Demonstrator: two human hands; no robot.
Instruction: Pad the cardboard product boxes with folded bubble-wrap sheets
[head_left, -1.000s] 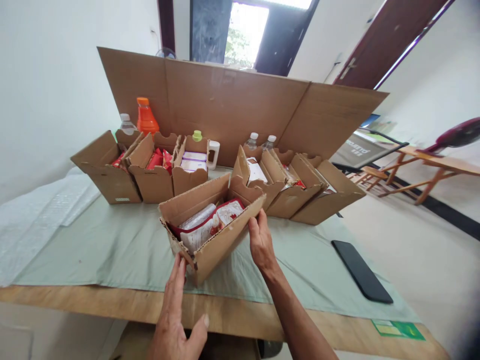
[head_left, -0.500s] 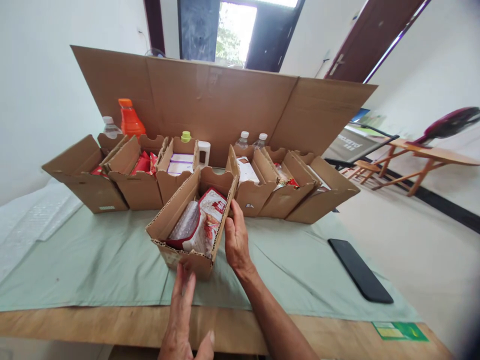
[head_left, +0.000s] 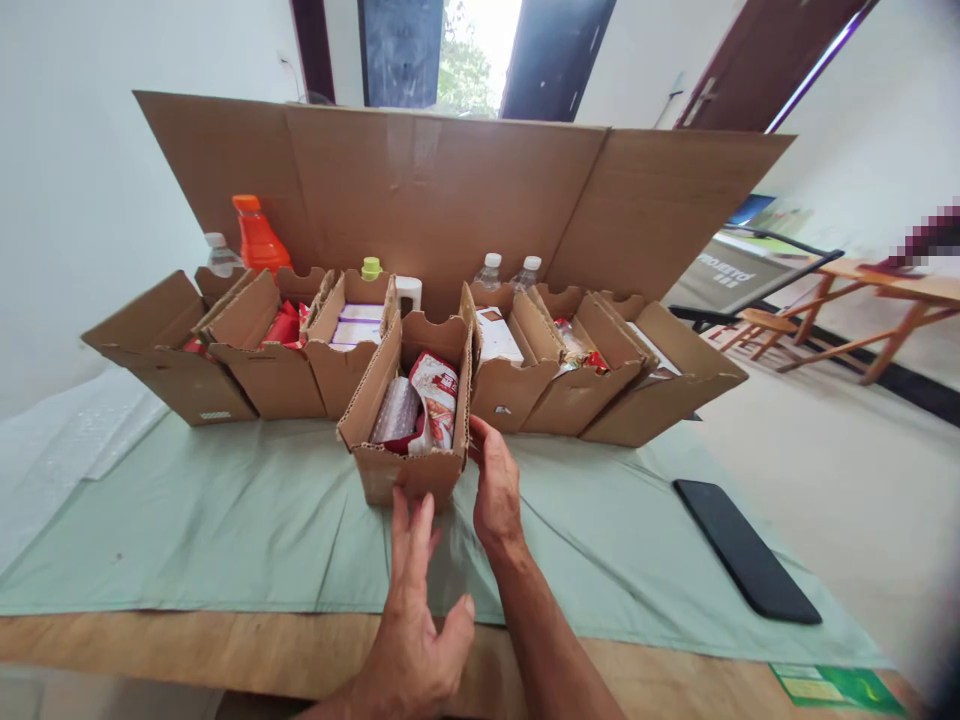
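A narrow open-topped cardboard box (head_left: 409,480) stands on the green cloth, its far end in the gap of a row of similar boxes. Inside it are a red and white food packet (head_left: 436,398) and a bubble-wrapped item (head_left: 395,410). My left hand (head_left: 420,600) touches the box's front panel with its fingertips, fingers stretched out and thumb apart. Against the box's right side rests my right hand (head_left: 496,490), its fingers extended along the wall and partly hidden there. Neither hand is wrapped around anything.
Left and right stand filled cardboard boxes (head_left: 270,385). Behind them are an orange bottle (head_left: 260,240), clear bottles (head_left: 526,272) and a tall cardboard panel (head_left: 450,190). A black phone-like slab (head_left: 746,550) lies at right, above a green card (head_left: 836,688). Bubble wrap (head_left: 112,430) lies at left.
The box has slid away from me and slightly right, toward the gap in the row. Both my hands have moved forward with it. The camera view has shifted slightly.
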